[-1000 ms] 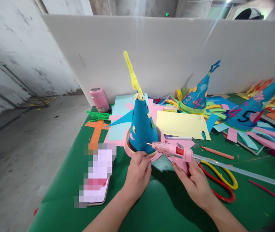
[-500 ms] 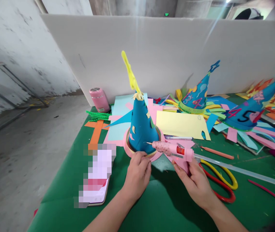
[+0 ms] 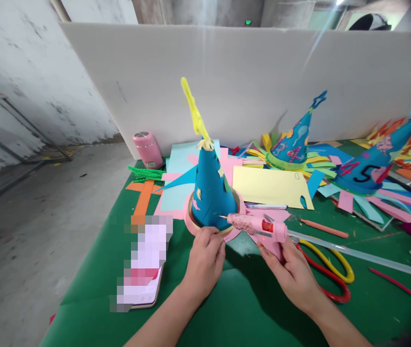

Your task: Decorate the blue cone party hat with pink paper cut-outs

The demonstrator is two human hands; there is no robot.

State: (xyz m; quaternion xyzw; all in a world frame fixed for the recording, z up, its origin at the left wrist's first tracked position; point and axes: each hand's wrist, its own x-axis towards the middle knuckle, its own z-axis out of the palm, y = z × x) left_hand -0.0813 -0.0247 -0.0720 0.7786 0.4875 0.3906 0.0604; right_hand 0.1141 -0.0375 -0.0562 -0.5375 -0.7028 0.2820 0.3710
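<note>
Mid-frame, my left hand (image 3: 205,258) holds a blue paper cone hat (image 3: 211,190), likely flimsy, safest by its rim (image 3: 188,221), my right hand (image 3: 294,277) a pink plastic glue gun (image 3: 251,225).

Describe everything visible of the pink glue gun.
The pink glue gun looks plastic, with a speckled barrel, thin metal-looking nozzle, red side patch and translucent stick at the rear. The right hand grips its handle above the green table. Its nozzle points left, toward the blue cone hat; contact is unclear.

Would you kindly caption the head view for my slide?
Left hand on blue cone hat, right hand holding pink glue gun.
</note>
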